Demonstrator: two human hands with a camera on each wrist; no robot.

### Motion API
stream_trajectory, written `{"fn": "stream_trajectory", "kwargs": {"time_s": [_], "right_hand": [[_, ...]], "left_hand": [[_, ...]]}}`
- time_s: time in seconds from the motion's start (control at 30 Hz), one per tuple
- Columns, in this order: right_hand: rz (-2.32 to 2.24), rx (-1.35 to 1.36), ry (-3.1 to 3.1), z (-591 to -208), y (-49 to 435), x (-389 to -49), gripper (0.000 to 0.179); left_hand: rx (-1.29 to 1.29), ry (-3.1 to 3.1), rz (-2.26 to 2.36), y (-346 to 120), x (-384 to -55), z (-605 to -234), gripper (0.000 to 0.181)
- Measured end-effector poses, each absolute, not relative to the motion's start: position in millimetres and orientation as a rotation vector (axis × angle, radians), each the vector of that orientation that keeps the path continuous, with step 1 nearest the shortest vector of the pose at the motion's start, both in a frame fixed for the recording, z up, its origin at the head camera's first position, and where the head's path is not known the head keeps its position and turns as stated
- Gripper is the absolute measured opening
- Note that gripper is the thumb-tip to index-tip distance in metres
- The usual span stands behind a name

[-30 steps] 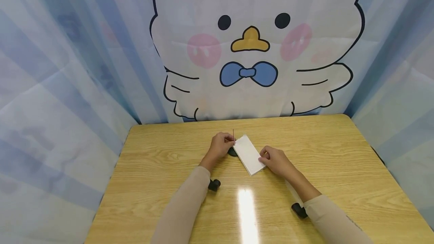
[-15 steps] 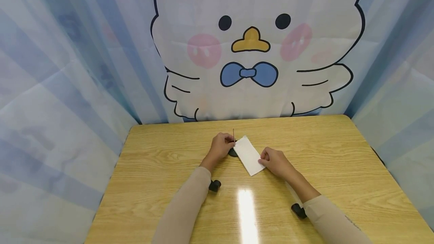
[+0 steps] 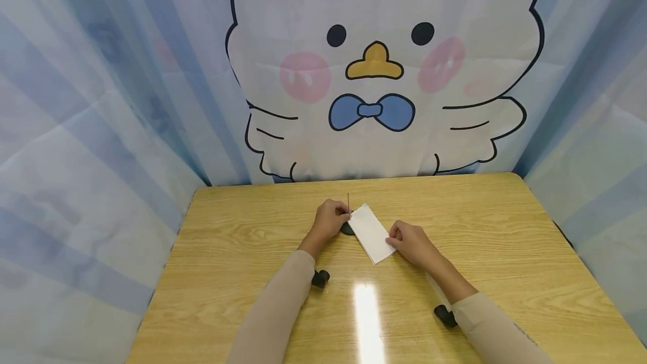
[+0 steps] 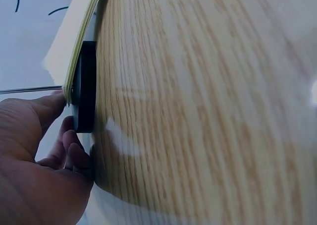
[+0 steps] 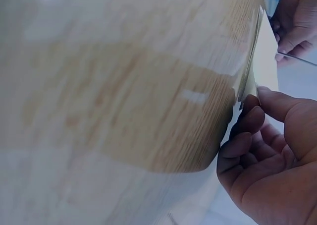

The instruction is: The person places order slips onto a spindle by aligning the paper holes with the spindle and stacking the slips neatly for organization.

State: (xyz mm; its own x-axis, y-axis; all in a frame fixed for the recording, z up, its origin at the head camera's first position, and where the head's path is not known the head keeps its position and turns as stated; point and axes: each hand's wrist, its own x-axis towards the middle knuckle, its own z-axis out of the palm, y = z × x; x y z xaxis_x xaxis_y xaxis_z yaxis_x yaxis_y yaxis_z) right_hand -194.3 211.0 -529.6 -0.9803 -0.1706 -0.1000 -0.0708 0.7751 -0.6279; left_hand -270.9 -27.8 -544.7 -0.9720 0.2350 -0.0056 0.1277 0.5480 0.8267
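A thin stack of white paper slips point(image 3: 371, 233) lies slanted, its far corner at the upright metal rod of a paper spike point(image 3: 348, 202). Under that corner is the spike's round black base point(image 4: 86, 88); the left wrist view shows the rod coming out through the paper. My left hand point(image 3: 328, 221) pinches the slips' corner beside the rod, other fingers curled close to the base. With thumb and forefinger my right hand point(image 3: 410, 242) pinches the near right corner of the paper. In the right wrist view the slips point(image 5: 266, 54) stretch between both hands.
The wooden table point(image 3: 242, 240) ends in front of a curtain point(image 3: 374, 150) with a cartoon bird on it. Black wrist cameras point(image 3: 320, 278) sit below both forearms. Glare point(image 3: 369, 319) shines on the near tabletop.
Both hands keep their hold on the paper slips and have hardly moved. The whole head view has shifted down very slightly.
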Motion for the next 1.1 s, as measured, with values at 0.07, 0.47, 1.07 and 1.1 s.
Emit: {"fn": "stream_trajectory", "kwargs": {"time_s": [0.07,0.47,1.07,1.1], "right_hand": [[-0.985,-0.197,2.823,-529,211,-193,0.012],[-0.954,-0.234,2.851,-530,216,-190,0.012],[-0.96,-0.234,2.837,-527,215,-191,0.013],[-0.961,-0.239,2.837,-526,215,-191,0.013]], "left_hand": [[0.324,2.669,1.401,-28,-270,-545,0.007],[0.302,2.653,1.441,-24,-263,-544,0.01],[0.26,2.625,1.487,-33,-260,-543,0.014],[0.26,2.626,1.494,-35,-259,-542,0.015]]}}
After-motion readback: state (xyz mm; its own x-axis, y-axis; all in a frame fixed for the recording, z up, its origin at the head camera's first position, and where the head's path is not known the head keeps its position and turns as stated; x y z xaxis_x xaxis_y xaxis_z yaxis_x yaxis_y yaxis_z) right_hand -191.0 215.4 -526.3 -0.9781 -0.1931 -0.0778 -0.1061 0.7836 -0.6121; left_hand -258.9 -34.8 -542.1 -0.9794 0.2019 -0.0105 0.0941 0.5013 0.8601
